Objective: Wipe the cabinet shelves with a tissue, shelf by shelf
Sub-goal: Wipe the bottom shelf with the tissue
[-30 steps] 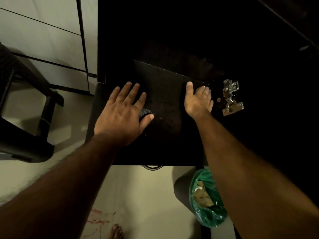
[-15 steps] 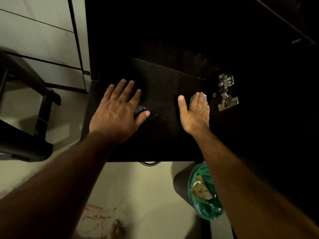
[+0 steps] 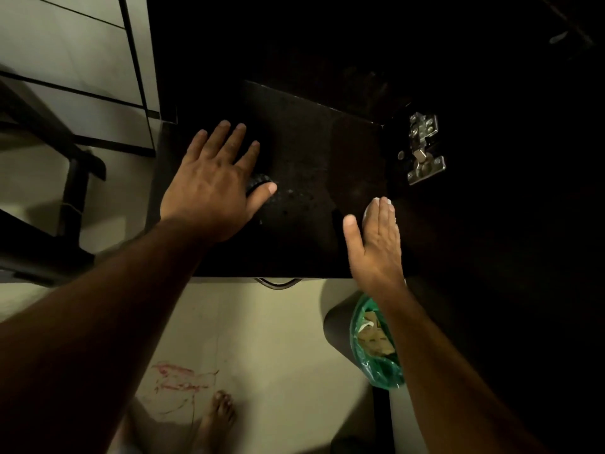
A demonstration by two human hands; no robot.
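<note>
My right hand [image 3: 376, 247] flat, pressing tissue [image 3: 371, 206] on shelf [image 3: 311, 152]; left hand [image 3: 212, 188] flat, bracing; keep pressure even, strokes overlapping

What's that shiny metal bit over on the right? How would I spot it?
Start at the dark shelf where both hands lie flat. Go past its far right corner, beyond the fingertips of the right hand, to the black cabinet wall. There sits a silver door hinge, the only bright, screwed-on metal piece in all that darkness.
</note>
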